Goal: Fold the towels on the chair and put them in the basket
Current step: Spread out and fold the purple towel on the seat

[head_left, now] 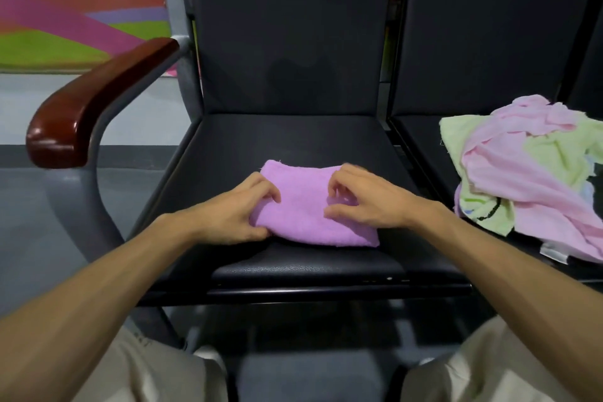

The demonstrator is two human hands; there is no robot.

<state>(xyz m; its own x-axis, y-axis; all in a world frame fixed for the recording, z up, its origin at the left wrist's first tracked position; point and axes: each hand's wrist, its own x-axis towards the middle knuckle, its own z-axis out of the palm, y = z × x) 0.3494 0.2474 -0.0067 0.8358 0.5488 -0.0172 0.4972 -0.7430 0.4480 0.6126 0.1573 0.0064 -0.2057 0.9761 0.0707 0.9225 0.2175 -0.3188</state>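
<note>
A purple towel (306, 209), folded into a small rectangle, lies near the front of the black chair seat (235, 147). My left hand (241, 212) grips the towel's left end, thumb under the edge and fingers curled on top. My right hand (362, 199) hovers over the towel's right part with fingers curled; whether it pinches the cloth is unclear. A loose heap of pink and light green towels (528, 173) sits on the neighbouring seat to the right. No basket is in view.
A brown wooden armrest (98, 101) on a grey metal frame stands left of the seat. The black backrest (290, 36) rises behind. My knees in beige trousers (156, 369) are at the bottom. A colourful wall panel (75, 3) is at the far left.
</note>
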